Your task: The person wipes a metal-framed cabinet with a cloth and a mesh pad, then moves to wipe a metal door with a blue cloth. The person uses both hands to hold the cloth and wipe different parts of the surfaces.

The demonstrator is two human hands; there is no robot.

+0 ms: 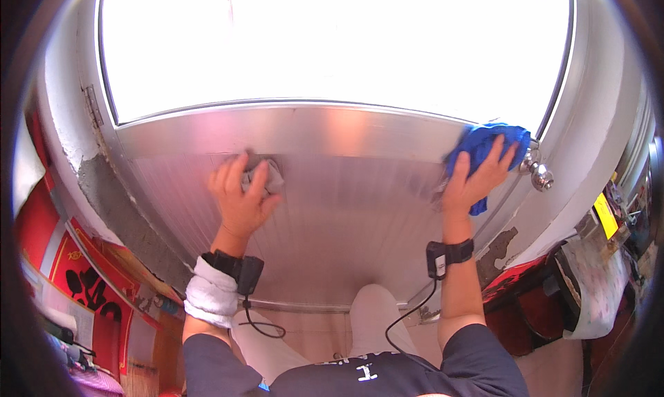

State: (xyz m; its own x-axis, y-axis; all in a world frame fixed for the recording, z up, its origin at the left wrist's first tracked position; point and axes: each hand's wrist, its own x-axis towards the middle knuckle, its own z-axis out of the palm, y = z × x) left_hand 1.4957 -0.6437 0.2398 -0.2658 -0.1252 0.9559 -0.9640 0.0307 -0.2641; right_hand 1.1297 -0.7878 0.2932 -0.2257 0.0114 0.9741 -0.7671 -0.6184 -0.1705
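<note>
My right hand (480,174) presses a blue cloth (487,137) against the aluminium door rail (311,130), at the lower right corner of the glass pane (332,49). Just right of the cloth is a shiny round door knob (542,178). Over the ribbed lower door panel (337,231), my left hand (241,187) has its fingers curled around a pale crumpled wad (270,176). Whether the wad is cloth or paper is unclear, as the fingers partly cover it. The glass is washed out by bright light.
A hinge (93,105) sits on the left door frame, beside chipped plaster (106,189). Red paper with black brushwork (85,280) hangs at left. Cluttered items with a yellow slip (606,215) and a draped sheet (596,288) stand at right. Cables hang from both wrist devices.
</note>
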